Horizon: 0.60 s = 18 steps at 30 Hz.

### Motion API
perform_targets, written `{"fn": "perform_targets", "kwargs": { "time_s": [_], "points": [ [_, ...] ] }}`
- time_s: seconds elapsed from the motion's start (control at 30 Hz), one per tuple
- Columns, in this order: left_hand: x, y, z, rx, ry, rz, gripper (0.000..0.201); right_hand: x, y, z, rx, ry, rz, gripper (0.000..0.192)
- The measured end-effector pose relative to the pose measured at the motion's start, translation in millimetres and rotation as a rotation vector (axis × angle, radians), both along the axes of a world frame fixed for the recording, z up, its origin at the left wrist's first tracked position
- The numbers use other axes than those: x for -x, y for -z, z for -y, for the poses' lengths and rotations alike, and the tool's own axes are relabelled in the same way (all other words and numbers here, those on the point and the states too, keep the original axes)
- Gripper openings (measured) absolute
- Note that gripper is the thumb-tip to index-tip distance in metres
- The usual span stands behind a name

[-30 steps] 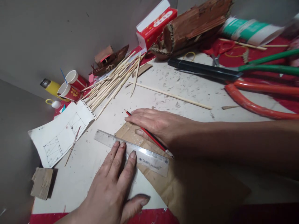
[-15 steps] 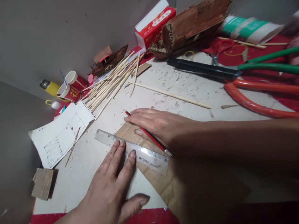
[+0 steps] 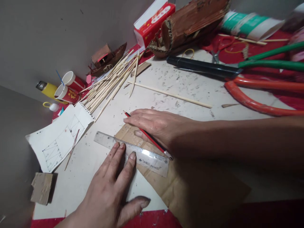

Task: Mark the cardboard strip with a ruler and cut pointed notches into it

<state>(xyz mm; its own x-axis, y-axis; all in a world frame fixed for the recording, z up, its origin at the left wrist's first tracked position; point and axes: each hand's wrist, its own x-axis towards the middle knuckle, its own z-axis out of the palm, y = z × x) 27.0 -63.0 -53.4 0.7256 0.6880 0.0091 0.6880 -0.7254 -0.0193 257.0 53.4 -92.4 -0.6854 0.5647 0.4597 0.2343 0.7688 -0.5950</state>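
Note:
My left hand (image 3: 106,180) lies with its fingers stretched out and spread, fingertips pressing on a clear plastic ruler (image 3: 152,161). The ruler slants across a sheet of brown cardboard (image 3: 161,186), its left end reaching past the cardboard's edge. In my right hand (image 3: 156,123) is a red and black pencil (image 3: 152,138), lying under the fingers with its point toward the upper left and its back end near the ruler's right end. The right hand rests on the cardboard just above the ruler, thumb tucked below the fingers. Shadow covers the right part of the cardboard.
Wooden sticks (image 3: 111,82) lie piled behind a spiral notepad page with a drawing (image 3: 57,139). At the back stand two model boats, one small (image 3: 106,60) and one large (image 3: 190,23), plus paper cups (image 3: 67,93). Orange-handled cutters (image 3: 256,107) lie right; a cardboard stack (image 3: 42,188) sits left.
The whole view has shifted slightly, so everything appears a little further left. Both hands, the ruler and the pencil keep the same places on the cardboard.

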Motion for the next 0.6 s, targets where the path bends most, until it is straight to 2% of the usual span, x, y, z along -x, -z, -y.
{"fn": "perform_targets", "kwargs": {
  "time_s": [0.6],
  "points": [
    [1.3, -1.3, -0.1, -0.010, -0.001, -0.006, 0.082, 0.6, 0.6, -0.1, 0.003, 0.001, 0.008, 0.034]
  ]
}}
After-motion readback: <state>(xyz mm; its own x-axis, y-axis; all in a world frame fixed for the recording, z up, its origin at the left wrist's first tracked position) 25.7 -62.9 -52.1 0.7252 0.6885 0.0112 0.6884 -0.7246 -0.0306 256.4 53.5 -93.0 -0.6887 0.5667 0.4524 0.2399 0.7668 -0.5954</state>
